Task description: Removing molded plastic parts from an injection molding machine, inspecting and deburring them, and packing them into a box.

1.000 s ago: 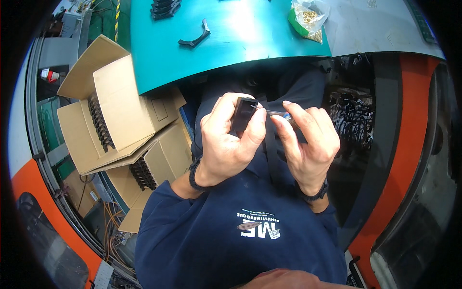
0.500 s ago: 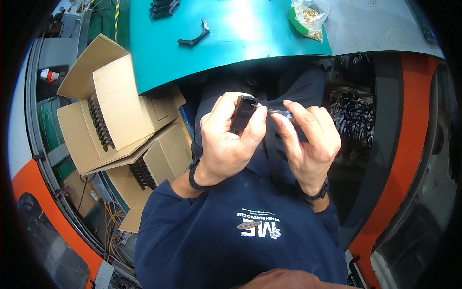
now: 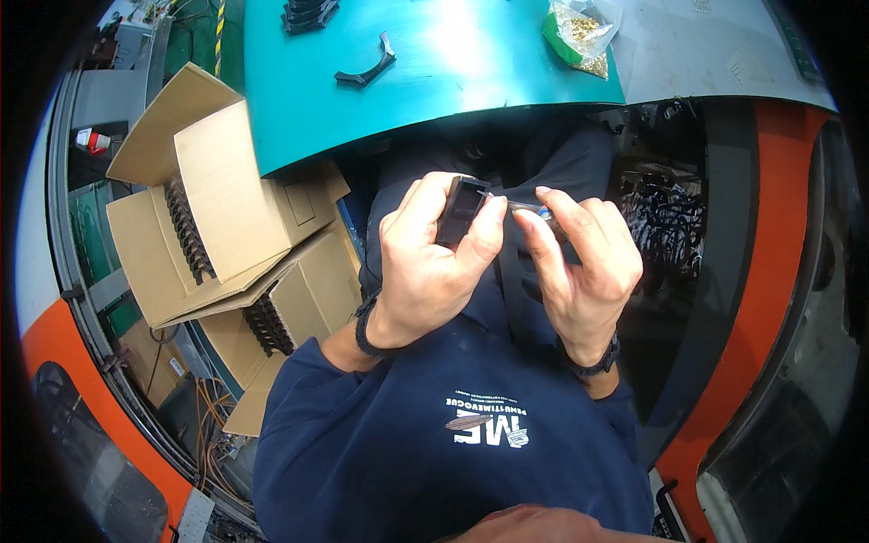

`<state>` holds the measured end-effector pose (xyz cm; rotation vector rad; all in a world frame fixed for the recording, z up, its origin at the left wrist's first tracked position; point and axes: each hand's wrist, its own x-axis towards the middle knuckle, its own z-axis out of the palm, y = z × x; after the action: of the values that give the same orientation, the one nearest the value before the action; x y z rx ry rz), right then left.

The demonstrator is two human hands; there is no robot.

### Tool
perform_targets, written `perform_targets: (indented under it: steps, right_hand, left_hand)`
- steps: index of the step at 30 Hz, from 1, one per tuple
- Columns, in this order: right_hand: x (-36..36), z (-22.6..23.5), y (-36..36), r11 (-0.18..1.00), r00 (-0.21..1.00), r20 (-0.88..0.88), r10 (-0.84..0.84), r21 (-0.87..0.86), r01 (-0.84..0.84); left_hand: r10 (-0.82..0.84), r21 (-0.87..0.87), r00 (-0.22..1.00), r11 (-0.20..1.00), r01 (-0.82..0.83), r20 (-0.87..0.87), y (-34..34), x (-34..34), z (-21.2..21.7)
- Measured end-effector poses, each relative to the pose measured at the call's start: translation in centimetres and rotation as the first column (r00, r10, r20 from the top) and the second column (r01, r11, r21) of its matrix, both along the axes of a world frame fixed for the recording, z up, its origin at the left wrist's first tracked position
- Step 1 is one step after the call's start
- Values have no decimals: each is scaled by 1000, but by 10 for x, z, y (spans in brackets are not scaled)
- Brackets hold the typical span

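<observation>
Teal surface [image 3: 416,86] at far side; black part [image 3: 464,206] nearer you, clasped in your left grip [image 3: 439,240]. Your right grip [image 3: 588,258] pinches slim tool [image 3: 523,207] (tip unclear): brace part, guide tool straight.

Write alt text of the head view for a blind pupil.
A person's left hand holds a black part; the right hand points a thin tool at it. A teal table lies beyond; open cardboard boxes of black pieces stand at left.
</observation>
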<state>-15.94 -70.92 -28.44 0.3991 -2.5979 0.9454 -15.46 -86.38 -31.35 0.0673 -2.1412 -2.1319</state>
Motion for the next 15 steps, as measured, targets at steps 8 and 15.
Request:
perform_targets:
  steps: [8,15]
  right_hand:
    - [-1,-2,-1,1000,1000,30,-8,-12,8]
    - [-2,-5,0,1000,999,33,-14,-23,15]
  left_hand:
    - [3,-24,1000,1000,-3,2,0,-1,-3]
    - [-4,-49,1000,999,5,24,-1,-3,-3]
